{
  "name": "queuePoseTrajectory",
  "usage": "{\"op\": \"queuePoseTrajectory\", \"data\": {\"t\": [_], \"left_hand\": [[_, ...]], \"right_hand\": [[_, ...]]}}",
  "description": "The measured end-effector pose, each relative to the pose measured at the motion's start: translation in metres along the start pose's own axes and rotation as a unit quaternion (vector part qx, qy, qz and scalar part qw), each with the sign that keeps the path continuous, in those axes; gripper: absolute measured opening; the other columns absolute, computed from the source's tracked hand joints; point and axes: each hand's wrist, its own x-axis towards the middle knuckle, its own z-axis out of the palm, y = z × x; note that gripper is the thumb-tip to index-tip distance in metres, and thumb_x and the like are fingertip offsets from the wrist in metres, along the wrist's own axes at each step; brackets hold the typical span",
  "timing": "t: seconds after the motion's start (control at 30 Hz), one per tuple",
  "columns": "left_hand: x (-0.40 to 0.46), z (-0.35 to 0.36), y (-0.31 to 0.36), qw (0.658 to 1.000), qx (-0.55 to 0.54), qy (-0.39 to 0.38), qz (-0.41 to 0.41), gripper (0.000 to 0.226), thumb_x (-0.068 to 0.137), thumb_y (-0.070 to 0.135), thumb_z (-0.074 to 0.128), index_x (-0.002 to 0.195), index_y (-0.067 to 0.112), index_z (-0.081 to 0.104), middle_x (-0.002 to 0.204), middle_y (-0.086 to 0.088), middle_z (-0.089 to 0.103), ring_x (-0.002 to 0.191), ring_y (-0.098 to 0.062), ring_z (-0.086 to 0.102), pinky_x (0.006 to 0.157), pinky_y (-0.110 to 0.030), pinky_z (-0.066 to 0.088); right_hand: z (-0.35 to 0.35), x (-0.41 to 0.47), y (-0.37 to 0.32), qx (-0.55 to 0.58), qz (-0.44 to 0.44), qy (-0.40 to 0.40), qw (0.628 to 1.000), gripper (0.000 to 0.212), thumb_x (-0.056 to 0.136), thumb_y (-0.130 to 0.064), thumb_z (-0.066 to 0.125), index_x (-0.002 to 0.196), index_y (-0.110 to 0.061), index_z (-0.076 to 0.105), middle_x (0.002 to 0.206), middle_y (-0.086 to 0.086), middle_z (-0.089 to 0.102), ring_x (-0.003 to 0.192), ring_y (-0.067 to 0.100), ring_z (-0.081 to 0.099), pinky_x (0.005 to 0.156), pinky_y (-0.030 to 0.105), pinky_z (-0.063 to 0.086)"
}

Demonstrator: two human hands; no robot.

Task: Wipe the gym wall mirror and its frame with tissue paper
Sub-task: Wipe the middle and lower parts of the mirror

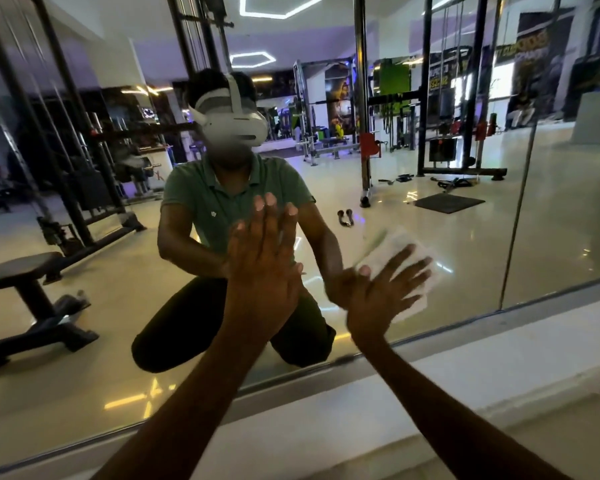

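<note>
The right hand [378,299] presses tissue [407,271] flat-fingered on the mirror [430,237], just above the frame [465,327]. The left hand [262,271], fingers straight, leans on the glass beside it. The ledge [430,382] lies below.

Dim, purple-tinted interior. Light came from hexagonal ceiling strips [280,5] reflected in the mirror [465,237], with yellow glare streaks on the glossy floor [132,403]. Right hand [383,294] and tissue [406,258] were motion-blurred. Wide-angle bending showed at the edges; forearms were underexposed.
</note>
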Motion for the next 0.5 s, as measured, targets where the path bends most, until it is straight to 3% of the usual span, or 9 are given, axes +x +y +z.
{"op": "queuePoseTrajectory", "data": {"t": [0.13,0.27,0.33,0.4,0.5], "left_hand": [[-0.02,-0.027,-0.049,0.997,0.015,0.038,-0.06,0.073,0.104,0.04,0.035,0.164,0.005,0.013,0.17,-0.025,0.004,0.158,-0.041,0.003,0.126,-0.056,0.011],[-0.018,-0.042,-0.08,0.991,0.09,0.016,-0.103,0.073,0.106,0.049,0.024,0.165,0.01,0.003,0.171,-0.022,-0.007,0.159,-0.037,-0.007,0.125,-0.045,-0.007],[-0.02,-0.039,-0.084,0.99,0.094,0.01,-0.104,0.075,0.106,0.051,0.025,0.165,0.011,0.001,0.171,-0.022,-0.009,0.159,-0.037,-0.008,0.125,-0.047,-0.007],[-0.025,-0.033,-0.086,0.991,0.093,0.006,-0.1,0.078,0.105,0.052,0.029,0.165,0.009,0.003,0.171,-0.022,-0.007,0.159,-0.039,-0.005,0.125,-0.051,-0.002],[-0.028,-0.028,-0.089,0.991,0.097,0.003,-0.09,0.08,0.103,0.051,0.032,0.165,0.007,0.005,0.171,-0.023,-0.006,0.158,-0.041,-0.004,0.125,-0.049,-0.01]], "right_hand": [[0.016,-0.073,-0.038,-0.078,-0.24,-0.055,0.966,0.08,0.106,-0.065,0.023,0.168,-0.017,0.004,0.173,0.025,0.002,0.158,0.052,0.002,0.123,0.071,-0.006],[-0.008,-0.005,-0.005,-0.103,-0.429,-0.055,0.896,0.078,0.103,-0.058,0.033,0.168,-0.025,0.005,0.174,0.02,0.003,0.159,0.047,0.001,0.121,0.076,0.005],[-0.027,0.065,0.013,-0.1,-0.378,-0.023,0.92,0.078,0.103,-0.061,0.024,0.168,-0.02,0.008,0.173,0.022,0.001,0.159,0.047,-0.001,0.121,0.075,0.006],[-0.042,0.129,0.017,-0.054,-0.222,0.013,0.974,0.084,0.103,-0.067,0.006,0.168,-0.014,0.013,0.173,0.023,0.001,0.159,0.046,-0.001,0.121,0.073,0.005],[-0.038,0.127,-0.022,0.008,-0.058,0.062,0.996,0.088,0.102,-0.068,-0.002,0.167,-0.013,0.019,0.173,0.021,0.011,0.159,0.045,0.007,0.12,0.072,0.014]]}}
